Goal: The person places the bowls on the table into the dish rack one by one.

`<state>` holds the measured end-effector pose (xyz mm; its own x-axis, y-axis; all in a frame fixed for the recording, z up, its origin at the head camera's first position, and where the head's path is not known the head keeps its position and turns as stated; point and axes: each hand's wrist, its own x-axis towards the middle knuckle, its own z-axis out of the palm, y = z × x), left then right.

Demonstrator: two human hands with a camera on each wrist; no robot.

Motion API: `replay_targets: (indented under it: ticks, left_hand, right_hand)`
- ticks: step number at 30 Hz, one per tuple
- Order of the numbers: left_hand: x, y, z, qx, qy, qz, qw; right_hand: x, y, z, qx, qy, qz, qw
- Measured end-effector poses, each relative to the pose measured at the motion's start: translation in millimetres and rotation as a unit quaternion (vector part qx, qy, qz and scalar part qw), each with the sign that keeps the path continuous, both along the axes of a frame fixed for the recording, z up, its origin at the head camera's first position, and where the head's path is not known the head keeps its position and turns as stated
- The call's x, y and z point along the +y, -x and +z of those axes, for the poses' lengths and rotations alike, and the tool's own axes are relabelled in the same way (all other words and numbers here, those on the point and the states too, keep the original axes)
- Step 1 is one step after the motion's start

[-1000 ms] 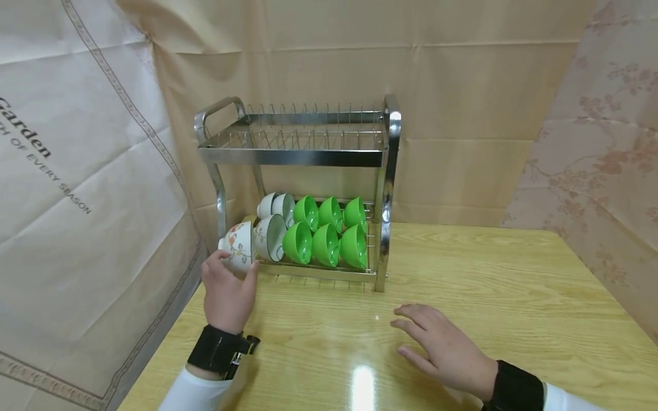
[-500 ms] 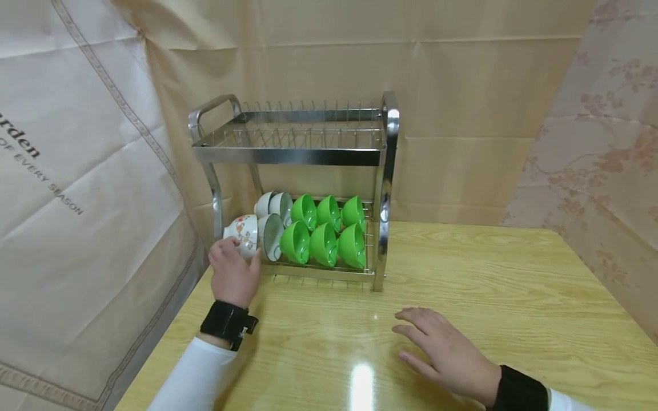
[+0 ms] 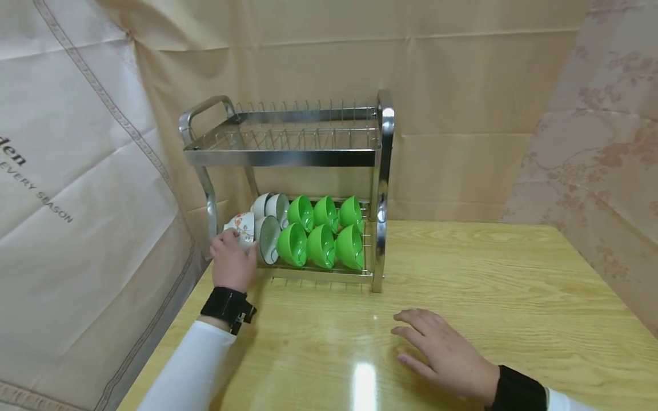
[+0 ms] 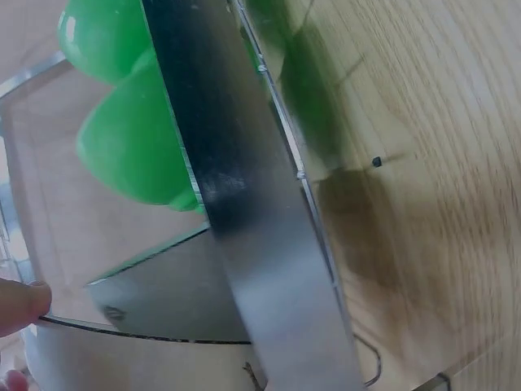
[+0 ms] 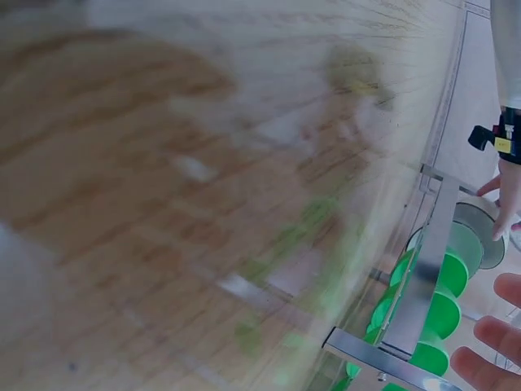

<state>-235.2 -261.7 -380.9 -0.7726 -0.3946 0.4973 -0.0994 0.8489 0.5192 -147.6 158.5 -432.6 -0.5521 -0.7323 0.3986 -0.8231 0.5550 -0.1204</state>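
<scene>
At the left end of a metal dish rack (image 3: 288,158), my left hand (image 3: 232,264) grips a white floral bowl (image 3: 244,225), tilted on its side on the lower shelf. In the left wrist view the thumb (image 4: 23,308) presses at the dark rim of that bowl (image 4: 106,362). Right beside it leans another white bowl (image 3: 269,242). Several green bowls (image 3: 293,245) fill the rest of the front and back rows, with two white bowls (image 3: 277,208) at the back left. My right hand (image 3: 444,357) holds nothing, its fingers spread loosely above the table.
The rack's upper tier (image 3: 308,134) has upright wire dividers and a raised handle on each side. Its front bar (image 4: 236,204) passes close before the bowls. Cloth hangs behind and at both sides of the wooden table (image 3: 488,274).
My left hand has moved forward, bringing the floral bowl back onto the lower shelf against its neighbour. The right hand has stayed in place. The head view has shifted slightly.
</scene>
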Motion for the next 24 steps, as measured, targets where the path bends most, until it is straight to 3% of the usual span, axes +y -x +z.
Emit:
replay_targets:
  ticks: [10, 18, 24]
  left_hand:
    - [-10.2, 15.9, -12.9, -0.04, -0.039, -0.012, 0.9983]
    - [-11.4, 24.3, -10.6, -0.073, -0.076, -0.013, 0.9944]
    - [-19.0, 31.4, -7.3, -0.087, -0.131, -0.051, 0.9862]
  right_hand:
    - [4, 0.2, -3.2, 0.002, -0.009, -0.006, 0.9999]
    - [6, -0.5, -6.6, -0.003, -0.021, -0.004, 0.9998]
    - [7, -1.1, -4.3, -0.02, -0.026, -0.005, 0.9995]
